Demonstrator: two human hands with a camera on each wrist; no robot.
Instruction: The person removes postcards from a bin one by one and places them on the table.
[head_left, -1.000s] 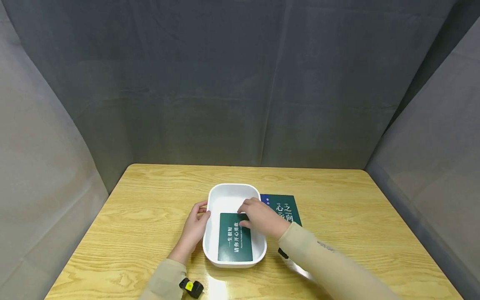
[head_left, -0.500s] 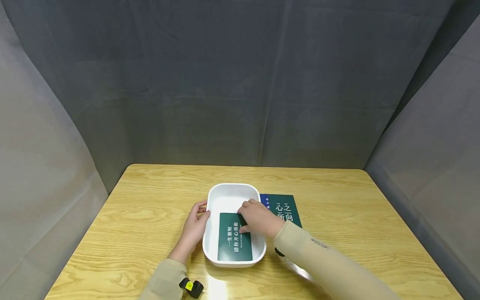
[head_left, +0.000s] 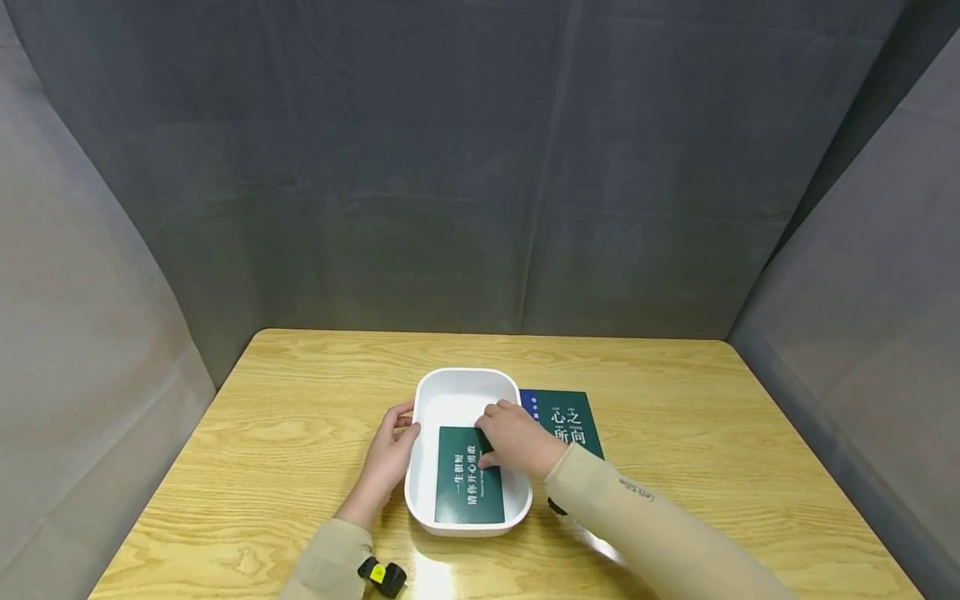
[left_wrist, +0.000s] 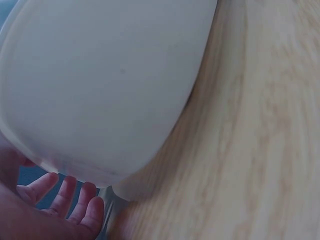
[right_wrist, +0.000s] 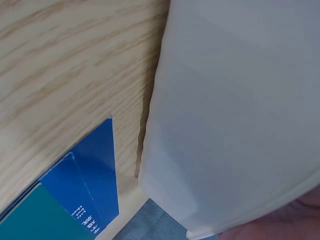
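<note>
Fingers of the right hand [head_left: 517,435] press on a green card [head_left: 469,477] in a white tray [head_left: 457,387].
Left hand [head_left: 390,454], fingers relaxed, rests against the tray's left wall on the tabletop [head_left: 285,433]; a green book [head_left: 573,417] lies just right.

A light wooden table with a bold yellow-brown grain [head_left: 675,433] carries everything here, its top glossy enough to catch a bright glare near the front edge. Near its middle sits a white rounded-rectangular plastic tub [head_left: 459,385], its base resting straight on the wood (both wrist views show its pale outer wall meeting the grain). Just to the right of the tub, touching or nearly touching its wall, lies a flat dark green booklet with white characters and a blue strip along its left edge [head_left: 573,414], flat on the tabletop.
</note>
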